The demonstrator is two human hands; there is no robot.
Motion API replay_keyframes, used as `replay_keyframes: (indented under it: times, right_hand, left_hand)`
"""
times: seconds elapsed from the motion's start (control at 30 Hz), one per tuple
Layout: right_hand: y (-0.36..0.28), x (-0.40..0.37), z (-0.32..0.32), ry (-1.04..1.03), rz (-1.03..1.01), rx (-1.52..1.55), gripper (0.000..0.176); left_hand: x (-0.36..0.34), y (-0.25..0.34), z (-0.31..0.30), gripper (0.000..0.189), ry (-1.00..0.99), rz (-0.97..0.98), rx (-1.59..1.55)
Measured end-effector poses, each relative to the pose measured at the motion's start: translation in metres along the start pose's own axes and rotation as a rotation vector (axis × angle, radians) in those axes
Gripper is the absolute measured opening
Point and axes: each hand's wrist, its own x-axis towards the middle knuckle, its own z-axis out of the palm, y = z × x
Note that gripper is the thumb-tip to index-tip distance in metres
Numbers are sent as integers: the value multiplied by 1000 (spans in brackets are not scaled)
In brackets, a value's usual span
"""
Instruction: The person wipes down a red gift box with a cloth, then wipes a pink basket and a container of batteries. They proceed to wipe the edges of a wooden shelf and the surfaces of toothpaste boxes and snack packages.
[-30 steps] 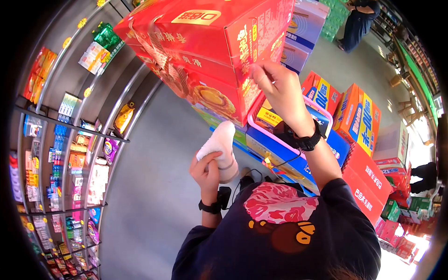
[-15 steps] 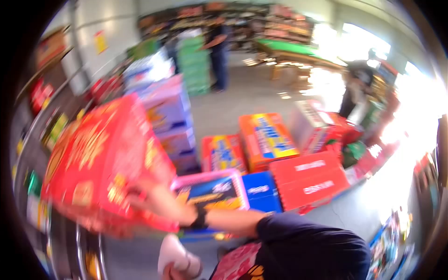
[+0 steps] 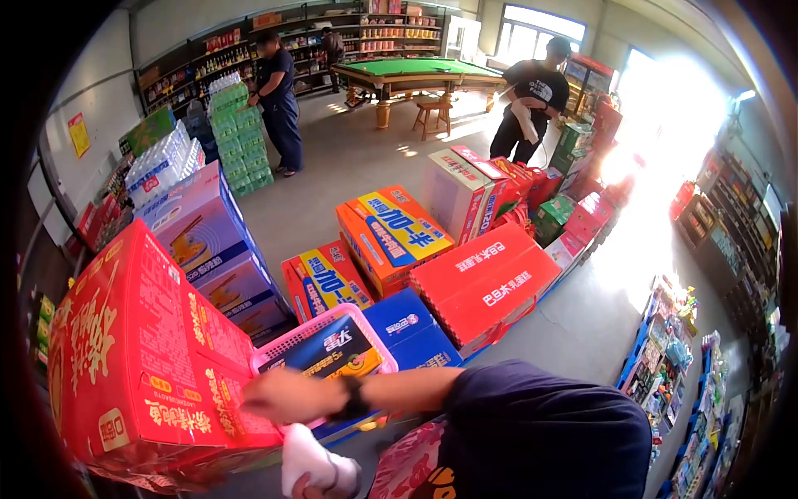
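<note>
My right hand (image 3: 287, 396), with a black band on the wrist, reaches across to the lower right side of a large red carton (image 3: 125, 349) printed with gold and white characters. It is beside or against the carton; its fingers are blurred and partly hidden. At the bottom edge, my left hand (image 3: 306, 486) grips a bunched white cloth (image 3: 314, 461). Just beyond my right hand lies a pink plastic basket (image 3: 384, 349) holding a dark flat box (image 3: 320, 349). A blue carton (image 3: 407, 324) is alongside it.
Purple cartons (image 3: 199, 224), orange noodle cartons (image 3: 391, 237) and a red carton (image 3: 490, 287) surround the basket. Two people (image 3: 278, 104) (image 3: 536, 104) stand beyond, near a green pool table (image 3: 416, 68). Stacked bottles (image 3: 237, 137) and goods racks (image 3: 661, 341) flank the floor.
The view has turned and sharpened. The red carton shows lower and further left. My right hand, earlier blurred over the carton's face, now appears near its right edge. The left hand keeps the cloth.
</note>
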Motion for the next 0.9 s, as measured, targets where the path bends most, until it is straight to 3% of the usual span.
replay_keyframes:
  times: [0.07,0.1,0.13,0.27,0.33,0.47,0.5,0.6,0.63,0.67,0.73,0.9]
  right_hand:
    - [23,-42,-22,205,250,120,19]
    - [48,-63,-23,228,278,-36,19]
    - [68,-88,-14,256,319,-175,18]
    - [35,-142,-19,19,542,-67,20]
    - [15,-152,-27,-77,458,-47,25]
    - [-1,-161,-25,28,414,28,24]
    - [3,-163,-27,-28,372,-70,24]
    - [26,-171,-25,-233,575,252,29]
    - [22,-170,-29,-320,509,151,39]
    - [17,-165,-36,-418,571,191,51]
    - [24,-171,-28,-280,495,268,67]
    - [26,-164,-23,-142,418,131,79]
  left_hand:
    - [-1,0,15,23,17,-36,-110]
    - [-3,-1,19,19,16,-69,-213]
    - [-3,-3,19,20,-13,-76,-48]
    - [11,1,25,22,-198,6,62]
    - [22,9,33,23,-275,215,122]
    - [29,21,55,24,-358,140,69]
    - [32,25,59,24,-420,95,81]
    - [38,50,86,26,-542,91,-32]
    - [40,63,95,27,-591,139,-29]
    - [42,72,103,27,-637,192,-25]
    - [43,79,119,28,-625,307,-60]
    - [46,84,127,42,-669,329,-39]
